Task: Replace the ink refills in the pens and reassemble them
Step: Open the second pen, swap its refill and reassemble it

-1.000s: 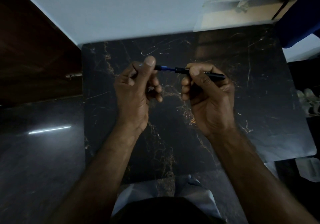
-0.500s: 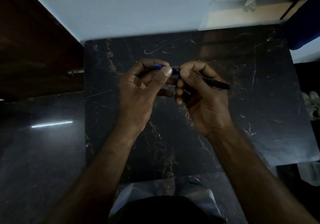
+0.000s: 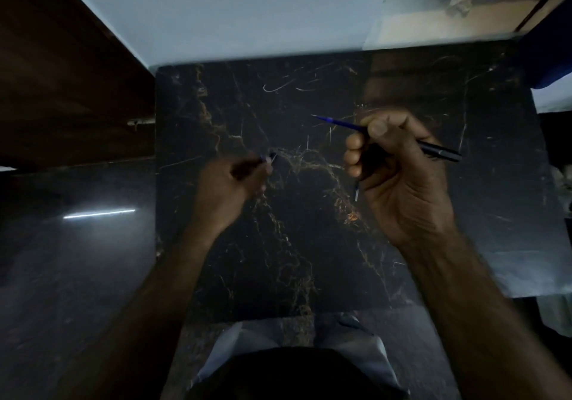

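My right hand [image 3: 399, 176] grips a black pen barrel [image 3: 439, 152] whose rear end sticks out to the right. A blue ink refill [image 3: 337, 122] pokes out of the barrel toward the upper left, its tip bare. Below that fist a second thin piece [image 3: 356, 191] hangs down, too small to identify. My left hand [image 3: 232, 186] is blurred, lower and to the left, and pinches a small dark pen part [image 3: 268, 157] at its fingertips. The two hands are well apart above the dark marble tabletop [image 3: 309, 244].
The marble top ends at a pale wall [image 3: 232, 12] at the back. A dark wooden panel [image 3: 62, 90] stands on the left with a glossy dark floor [image 3: 62, 275] beneath it. Pale objects lie past the table's right edge.
The hands were together at the pen's front end. Now they have pulled apart: the left has come away down-left with a small part, and the blue refill stands exposed.
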`<state>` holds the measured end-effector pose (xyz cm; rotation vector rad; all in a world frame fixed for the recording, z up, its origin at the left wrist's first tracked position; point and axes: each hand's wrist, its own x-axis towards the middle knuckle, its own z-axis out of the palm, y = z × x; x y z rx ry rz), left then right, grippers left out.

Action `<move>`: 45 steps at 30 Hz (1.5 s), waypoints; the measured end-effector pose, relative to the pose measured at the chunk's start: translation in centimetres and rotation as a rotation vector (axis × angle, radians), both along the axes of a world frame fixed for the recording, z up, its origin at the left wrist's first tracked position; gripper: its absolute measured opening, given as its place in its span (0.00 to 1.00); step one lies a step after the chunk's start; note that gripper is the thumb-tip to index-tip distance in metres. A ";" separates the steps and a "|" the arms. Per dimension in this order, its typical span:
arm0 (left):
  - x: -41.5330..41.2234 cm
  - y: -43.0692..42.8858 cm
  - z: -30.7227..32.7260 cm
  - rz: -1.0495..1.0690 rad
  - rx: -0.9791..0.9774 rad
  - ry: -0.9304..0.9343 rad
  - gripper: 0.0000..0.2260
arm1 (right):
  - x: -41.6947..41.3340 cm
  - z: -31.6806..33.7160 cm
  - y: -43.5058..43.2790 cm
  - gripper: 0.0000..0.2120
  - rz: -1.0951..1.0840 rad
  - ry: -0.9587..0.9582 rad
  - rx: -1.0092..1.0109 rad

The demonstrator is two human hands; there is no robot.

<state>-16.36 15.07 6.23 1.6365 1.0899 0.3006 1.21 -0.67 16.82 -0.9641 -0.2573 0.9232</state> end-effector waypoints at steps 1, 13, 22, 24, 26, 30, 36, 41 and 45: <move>-0.3 -0.2 -1.8 -0.067 0.085 0.136 0.06 | 0.0 0.0 -0.2 0.07 0.001 0.006 -0.003; -0.4 -0.4 -9.2 -0.260 0.445 0.543 0.10 | 0.3 -0.1 -1.7 0.06 0.015 -0.005 -0.065; 0.1 -0.6 -8.6 -0.238 0.464 0.572 0.13 | 0.2 -0.2 -1.9 0.06 0.023 -0.003 -0.060; 0.1 -0.7 -8.4 -0.239 0.462 0.573 0.13 | 0.2 -0.2 -2.0 0.05 0.029 -0.003 -0.057; 0.2 -0.7 -8.4 -0.246 0.458 0.566 0.13 | 0.2 -0.2 -2.0 0.05 0.034 -0.001 -0.054; 0.2 -0.7 -8.5 -0.240 0.460 0.556 0.13 | 0.2 -0.3 -2.1 0.04 0.037 -0.006 -0.056; -0.1 -0.7 -9.1 -0.217 0.465 0.540 0.14 | 0.0 -0.3 -2.2 0.04 0.032 0.005 -0.050; -0.2 -0.8 -9.5 -0.199 0.473 0.524 0.17 | -0.1 -0.4 -2.3 0.05 0.032 0.005 -0.051; -0.3 -0.8 -9.6 -0.195 0.483 0.525 0.18 | -0.1 -0.5 -2.3 0.05 0.033 0.010 -0.048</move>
